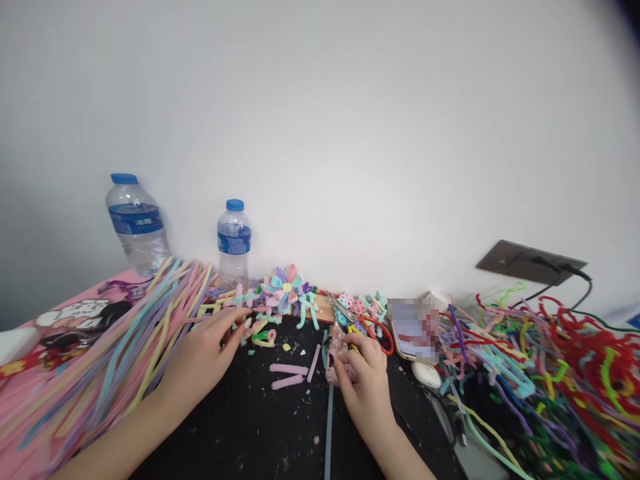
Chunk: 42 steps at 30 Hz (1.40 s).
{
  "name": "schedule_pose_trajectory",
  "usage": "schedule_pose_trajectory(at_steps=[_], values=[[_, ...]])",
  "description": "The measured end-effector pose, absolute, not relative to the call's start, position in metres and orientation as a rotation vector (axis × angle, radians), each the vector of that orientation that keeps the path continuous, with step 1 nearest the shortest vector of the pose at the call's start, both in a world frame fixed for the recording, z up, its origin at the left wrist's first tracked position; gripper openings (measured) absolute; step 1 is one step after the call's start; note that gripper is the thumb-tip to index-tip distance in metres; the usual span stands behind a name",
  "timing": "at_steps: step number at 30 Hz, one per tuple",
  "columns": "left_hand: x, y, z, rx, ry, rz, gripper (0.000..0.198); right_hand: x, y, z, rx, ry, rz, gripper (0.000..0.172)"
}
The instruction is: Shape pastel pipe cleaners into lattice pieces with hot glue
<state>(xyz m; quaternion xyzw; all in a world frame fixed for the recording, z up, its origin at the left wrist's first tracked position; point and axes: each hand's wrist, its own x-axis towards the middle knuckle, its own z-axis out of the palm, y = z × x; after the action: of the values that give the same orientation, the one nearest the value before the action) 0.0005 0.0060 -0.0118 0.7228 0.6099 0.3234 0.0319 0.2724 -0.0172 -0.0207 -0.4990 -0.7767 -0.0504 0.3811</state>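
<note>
Right hand [365, 380] pinches pink pipe-cleaner piece [337, 347] (likely light, soft, bendable; best held near blue stem [329, 427]). Left hand [200, 357], fingers spread, touches pastel scraps [263, 333].

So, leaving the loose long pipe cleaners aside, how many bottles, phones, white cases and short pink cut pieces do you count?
Clear plastic water bottles with blue caps: 2
Smartphone with gold-coloured edge: 1
White rounded plastic case: 1
Short pink pipe-cleaner pieces on the black mat: 3
Total: 7
</note>
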Motion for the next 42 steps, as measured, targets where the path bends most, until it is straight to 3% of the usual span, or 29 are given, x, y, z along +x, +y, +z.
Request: schedule_pose_trajectory(at_steps=[7, 13, 24, 33, 42], values=[[0.005, 0.006, -0.010, 2.245, 1.713, 0.983, 0.026, 0.268, -0.018, -0.022, -1.220, -2.085, -0.056, 0.011], [0.012, 0.003, -0.016, 2.321, 1.474, 0.759, 0.024, 0.260, -0.020, -0.022, -1.163, -2.289, -0.126, 0.020], [-0.021, 0.018, -0.008, 2.263, 2.363, 0.524, 0.032, 0.263, -0.024, -0.017, -1.132, -2.118, 0.037, 0.013], [-0.048, 0.025, -0.012, 2.187, 2.315, 0.393, 0.032, 0.261, -0.025, -0.014, -1.099, -2.060, 0.064, 0.014], [-0.045, 0.030, -0.021, 2.181, 2.097, 0.564, 0.015, 0.262, -0.026, -0.015, -1.114, -2.043, 0.079, 0.014]])
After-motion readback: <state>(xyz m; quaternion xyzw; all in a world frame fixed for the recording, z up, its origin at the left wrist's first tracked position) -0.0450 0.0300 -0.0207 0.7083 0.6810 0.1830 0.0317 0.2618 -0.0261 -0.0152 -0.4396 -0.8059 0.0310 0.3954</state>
